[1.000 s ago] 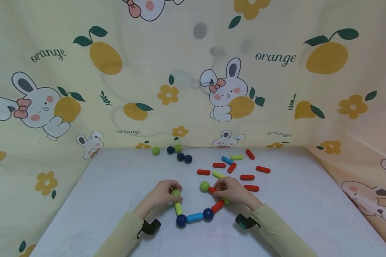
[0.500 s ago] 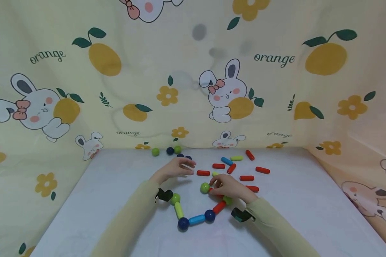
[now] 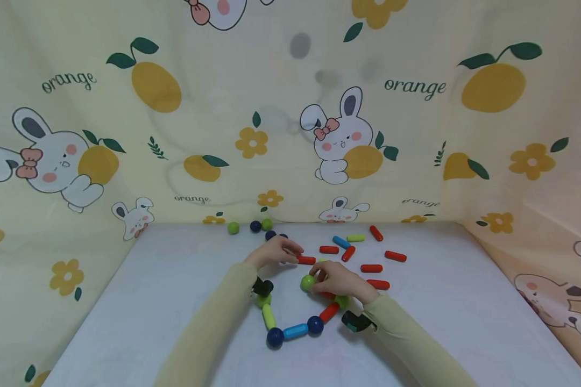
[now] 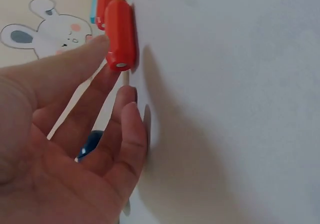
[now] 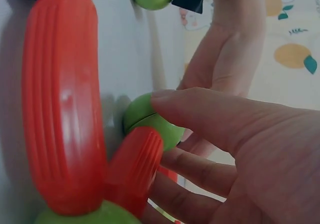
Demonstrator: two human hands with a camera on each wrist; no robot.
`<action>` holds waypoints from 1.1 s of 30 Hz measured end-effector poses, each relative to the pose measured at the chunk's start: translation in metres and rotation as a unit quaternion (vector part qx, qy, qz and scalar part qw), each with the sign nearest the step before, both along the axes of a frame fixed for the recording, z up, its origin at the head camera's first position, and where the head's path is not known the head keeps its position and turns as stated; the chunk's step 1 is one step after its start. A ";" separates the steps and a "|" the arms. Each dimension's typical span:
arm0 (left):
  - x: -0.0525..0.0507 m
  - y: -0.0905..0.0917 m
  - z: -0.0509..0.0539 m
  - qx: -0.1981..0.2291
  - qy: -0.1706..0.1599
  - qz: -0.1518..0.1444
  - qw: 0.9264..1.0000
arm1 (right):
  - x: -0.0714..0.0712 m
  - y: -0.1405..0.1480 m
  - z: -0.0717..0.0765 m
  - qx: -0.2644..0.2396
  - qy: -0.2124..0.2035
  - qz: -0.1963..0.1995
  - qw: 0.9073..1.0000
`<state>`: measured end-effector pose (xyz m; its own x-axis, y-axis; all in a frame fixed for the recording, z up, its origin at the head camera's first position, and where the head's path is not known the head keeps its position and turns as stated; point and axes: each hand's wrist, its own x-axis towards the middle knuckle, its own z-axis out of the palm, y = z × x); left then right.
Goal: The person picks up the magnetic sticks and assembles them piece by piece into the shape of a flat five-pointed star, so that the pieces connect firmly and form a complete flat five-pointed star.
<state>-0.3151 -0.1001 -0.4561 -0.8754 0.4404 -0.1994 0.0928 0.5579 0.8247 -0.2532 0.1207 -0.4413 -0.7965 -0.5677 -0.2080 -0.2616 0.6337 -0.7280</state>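
My left hand [image 3: 275, 252] reaches to a red rod [image 3: 306, 260] lying on the table. In the left wrist view, the thumb is at the side of this red rod [image 4: 120, 33] and the index fingertip is partly hidden near its end; the fingers are loosely bent. My right hand [image 3: 340, 281] pinches a green ball [image 3: 307, 282] between thumb and fingers. A red rod [image 5: 135, 164] joins that green ball [image 5: 140, 113] to a chain of balls and rods. The chain also has dark blue balls [image 3: 275, 337], a blue rod [image 3: 296, 330] and a yellow-green rod [image 3: 268, 316].
Several red rods [image 3: 371, 268], a blue rod [image 3: 341, 242] and a yellow-green rod [image 3: 355, 237] lie loose at the back right. Green balls [image 3: 233, 228] and dark blue balls [image 3: 255, 226] sit at the back left. A printed curtain [image 3: 271, 107] stands behind the white table [image 3: 174, 258].
My left hand has left the green ball at the chain's left end and moved up and right to the red rod. My right hand has shifted slightly left, from the red rod to the green ball.
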 end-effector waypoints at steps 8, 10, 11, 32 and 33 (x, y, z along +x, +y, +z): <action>0.001 0.009 0.000 -0.020 -0.010 0.047 0.999 | -0.001 -0.002 -0.001 0.001 -0.001 -0.001 1.000; 0.002 0.010 0.000 -0.016 -0.012 0.056 0.998 | -0.001 -0.002 -0.002 0.000 0.001 -0.003 1.000; 0.002 0.009 0.000 -0.016 -0.011 0.058 0.998 | 0.000 -0.002 -0.002 0.000 0.002 -0.005 1.000; 0.023 -0.059 0.007 -0.016 0.029 0.021 0.999 | -0.002 -0.001 -0.011 -0.011 0.026 -0.022 0.999; 0.026 -0.059 0.008 -0.011 0.029 0.018 0.999 | -0.002 -0.001 -0.012 -0.011 0.026 -0.021 0.999</action>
<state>-0.2888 -0.1596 -0.4483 -0.9006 0.4052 -0.1569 0.1208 0.5803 0.8054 -0.2553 0.1192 -0.4530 -0.8289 -0.5381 -0.1529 -0.2741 0.6290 -0.7275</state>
